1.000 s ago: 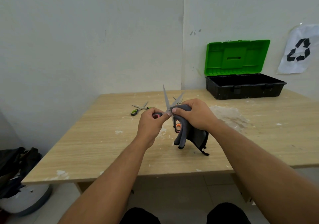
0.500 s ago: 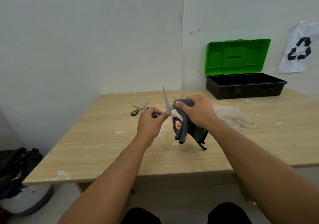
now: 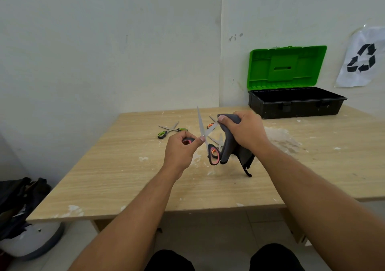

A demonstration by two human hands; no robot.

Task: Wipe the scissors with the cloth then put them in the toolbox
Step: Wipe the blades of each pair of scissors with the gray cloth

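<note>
Left hand (image 3: pixel 180 150): curled round one scissor handle, which it mostly hides
Right hand (image 3: pixel 244 132): grips the cloth (image 3: pixel 231 145), pinching it onto one blade tip
Scissors (image 3: pixel 205 137): held open above the bench (image 3: pixel 116 177), one blade pointing up, the free black-and-orange handle hanging low
Toolbox (image 3: pixel 295 103): far right on the bench, green lid raised, inside too dark to read
Green scissors (image 3: pixel 169 130): lying beyond the hands
Third pair (image 3: pixel 218 140): largely hidden behind the hands and cloth
Sign (image 3: pixel 361 59): recycling mark, cut off at the frame edge
</note>
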